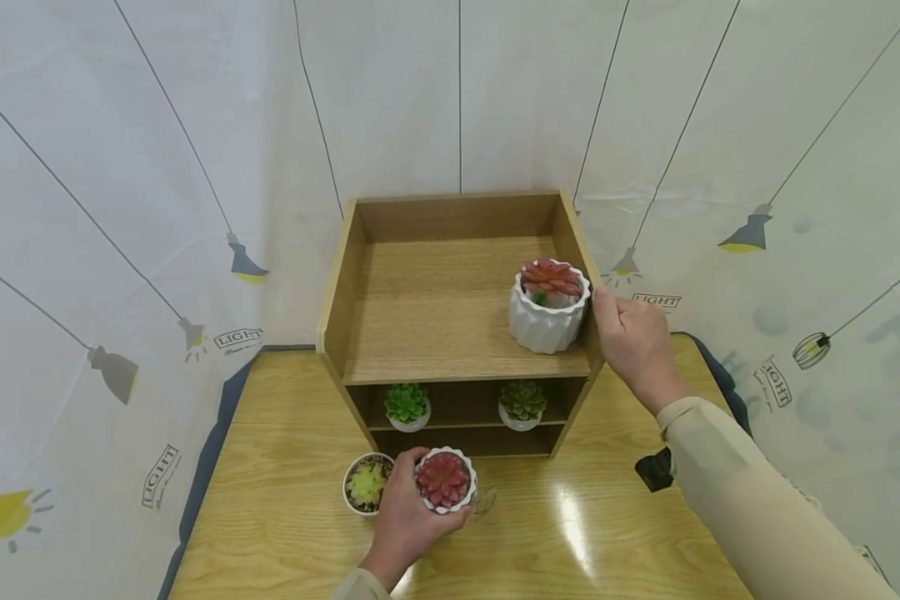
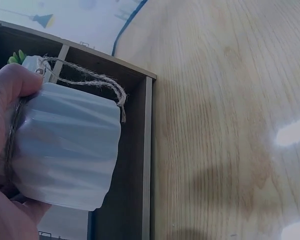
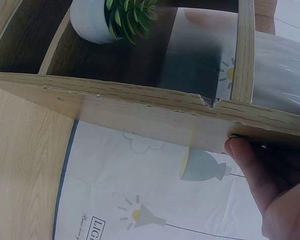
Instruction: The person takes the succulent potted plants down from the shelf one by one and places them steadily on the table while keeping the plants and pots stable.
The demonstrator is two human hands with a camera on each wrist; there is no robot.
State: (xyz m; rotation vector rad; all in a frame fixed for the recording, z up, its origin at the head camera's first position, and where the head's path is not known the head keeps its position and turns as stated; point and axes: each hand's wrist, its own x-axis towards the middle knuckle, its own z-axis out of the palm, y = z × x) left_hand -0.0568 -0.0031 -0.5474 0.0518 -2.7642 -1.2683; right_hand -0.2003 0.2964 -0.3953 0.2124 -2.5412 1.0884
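Note:
In the head view my left hand [image 1: 412, 521] grips a white ribbed pot [image 1: 467, 482] holding a red succulent [image 1: 442, 479], in front of a wooden shelf unit [image 1: 420, 308]. Twine hangs from this pot [image 2: 65, 145] in the left wrist view, where the thumb and fingers of my left hand [image 2: 7, 110] hold its side. My right hand [image 1: 637, 342] holds the unit's right side panel, its thumb by the top edge. Beside it, inside the top tray, stands another ribbed pot [image 1: 546, 325] with a red succulent. The right wrist view shows my right hand [image 3: 277, 185] against the panel's outer face.
Two green succulents, one at left [image 1: 407, 403] and one at right [image 1: 522, 402], stand in small white pots on the shelf below. A yellow-green plant [image 1: 367, 483] in a white pot stands left of my left hand. A black object [image 1: 654, 471] lies under my right forearm.

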